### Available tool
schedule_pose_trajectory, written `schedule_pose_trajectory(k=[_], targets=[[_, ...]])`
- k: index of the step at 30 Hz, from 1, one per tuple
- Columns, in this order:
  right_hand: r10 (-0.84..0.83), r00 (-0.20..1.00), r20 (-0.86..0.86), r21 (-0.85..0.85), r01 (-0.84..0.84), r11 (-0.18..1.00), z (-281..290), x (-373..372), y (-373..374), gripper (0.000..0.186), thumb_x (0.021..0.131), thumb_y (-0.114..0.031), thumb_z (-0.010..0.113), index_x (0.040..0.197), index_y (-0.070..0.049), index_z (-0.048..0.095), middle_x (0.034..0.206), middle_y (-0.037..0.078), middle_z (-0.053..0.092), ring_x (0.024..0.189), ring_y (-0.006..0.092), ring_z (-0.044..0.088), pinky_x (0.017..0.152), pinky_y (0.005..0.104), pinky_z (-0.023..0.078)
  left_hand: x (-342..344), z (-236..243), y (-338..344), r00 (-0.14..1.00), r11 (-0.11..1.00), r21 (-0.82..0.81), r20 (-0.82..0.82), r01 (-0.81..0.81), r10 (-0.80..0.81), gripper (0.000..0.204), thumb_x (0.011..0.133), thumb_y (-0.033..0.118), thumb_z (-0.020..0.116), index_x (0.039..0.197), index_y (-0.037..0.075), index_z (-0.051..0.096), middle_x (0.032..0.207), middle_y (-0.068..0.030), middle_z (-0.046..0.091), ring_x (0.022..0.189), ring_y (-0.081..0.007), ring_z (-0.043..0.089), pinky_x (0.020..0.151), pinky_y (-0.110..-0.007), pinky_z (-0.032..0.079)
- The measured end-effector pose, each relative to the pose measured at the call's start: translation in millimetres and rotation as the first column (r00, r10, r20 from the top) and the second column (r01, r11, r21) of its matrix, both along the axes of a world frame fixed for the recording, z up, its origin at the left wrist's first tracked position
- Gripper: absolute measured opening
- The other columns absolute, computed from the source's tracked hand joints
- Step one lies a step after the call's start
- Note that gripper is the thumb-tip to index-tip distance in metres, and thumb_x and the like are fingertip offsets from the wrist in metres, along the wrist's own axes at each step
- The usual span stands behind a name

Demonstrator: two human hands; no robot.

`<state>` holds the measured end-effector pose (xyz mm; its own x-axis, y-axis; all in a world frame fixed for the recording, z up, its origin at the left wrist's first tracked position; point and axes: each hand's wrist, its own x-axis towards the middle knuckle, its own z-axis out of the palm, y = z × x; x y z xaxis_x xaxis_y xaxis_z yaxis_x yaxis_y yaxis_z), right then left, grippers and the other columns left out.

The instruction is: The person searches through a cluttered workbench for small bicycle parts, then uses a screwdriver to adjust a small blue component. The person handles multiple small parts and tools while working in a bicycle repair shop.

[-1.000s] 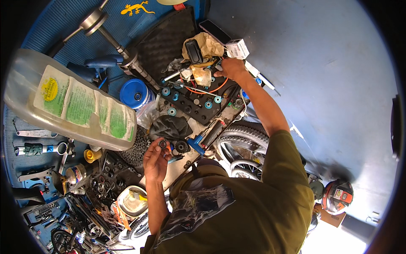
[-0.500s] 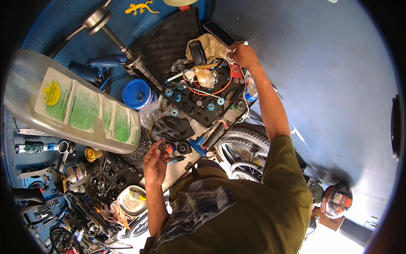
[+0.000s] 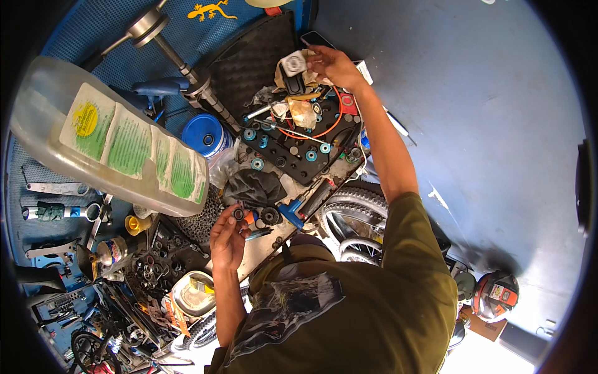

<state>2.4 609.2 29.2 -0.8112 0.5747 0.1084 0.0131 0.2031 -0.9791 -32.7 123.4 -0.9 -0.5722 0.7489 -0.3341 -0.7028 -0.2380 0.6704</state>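
Note:
My left hand (image 3: 228, 240) is raised over the near end of the bench, thumb and fingers pinching a small dark ring that looks like a bearing (image 3: 238, 214). Further off, my right hand (image 3: 336, 67) grips the right edge of a small flat white box (image 3: 294, 63) with a round ring printed on it. Under that box lie a black oblong case (image 3: 291, 83) and crumpled brown paper. A black foam tray (image 3: 293, 163) nearby carries several blue round press pieces. A black cloth (image 3: 254, 187) and a dark toothed ring (image 3: 270, 216) rest beyond and beside my left hand.
A big translucent jug (image 3: 118, 149) leans in from the left, beside a blue-lidded tub (image 3: 202, 134). A blue-handled tool (image 3: 290, 213) lies at the bench edge, above bicycle wheels (image 3: 358, 218). A phone (image 3: 316, 40) sits near the blue wall at the right.
My right hand has moved left from beside the phone, bringing the white box over the black case. My left hand stays in place with the bearing.

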Motion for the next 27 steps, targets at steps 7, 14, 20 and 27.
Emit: schedule_pose_trajectory(k=[7,14,20,27], targets=[[-0.133,0.98,0.148,0.834,-0.051,0.549,-28,3,-52,0.033,0.087,-0.022,0.072,0.119,-0.013,0.07,0.115,0.015,0.065,0.1,0.0294,0.066,0.086,0.0401,0.054,2,-2,-6,1.0,1.0,0.015,0.004,-0.009,0.009,0.035,0.097,0.015,0.065,0.129,0.003,0.061,0.112,-0.0104,0.07,0.085,-0.0139,0.06,0.074,-0.028,0.048],[-0.266,0.877,0.4,0.876,-0.28,0.392,-56,18,-76,0.055,0.083,-0.036,0.076,0.133,-0.027,0.057,0.138,0.009,0.047,0.13,0.0334,0.043,0.106,0.044,0.038,5,0,-7,1.0,1.0,0.003,0.0,-0.01,0.01,0.034,0.097,0.016,0.065,0.129,0.004,0.061,0.113,-0.0096,0.07,0.085,-0.0133,0.06,0.074,-0.028,0.048],[-0.279,0.907,0.315,0.885,-0.174,0.433,-54,23,-65,0.045,0.077,-0.023,0.076,0.12,-0.019,0.062,0.118,0.01,0.058,0.116,0.0319,0.055,0.1,0.044,0.046,5,-1,-23,0.998,0.998,-0.04,-0.026,-0.051,0.05,0.037,0.096,0.019,0.065,0.13,0.004,0.06,0.111,-0.0072,0.068,0.084,-0.0125,0.058,0.072,-0.028,0.046],[-0.345,0.932,0.111,0.84,0.098,0.534,-37,4,-43,0.041,0.081,-0.018,0.071,0.119,-0.009,0.058,0.114,0.016,0.065,0.11,0.0375,0.062,0.089,0.0481,0.053,5,-1,-31,0.998,0.997,-0.021,-0.014,-0.067,0.067,0.035,0.097,0.017,0.064,0.129,0.003,0.062,0.11,-0.0054,0.068,0.085,-0.0132,0.058,0.074,-0.029,0.046]])
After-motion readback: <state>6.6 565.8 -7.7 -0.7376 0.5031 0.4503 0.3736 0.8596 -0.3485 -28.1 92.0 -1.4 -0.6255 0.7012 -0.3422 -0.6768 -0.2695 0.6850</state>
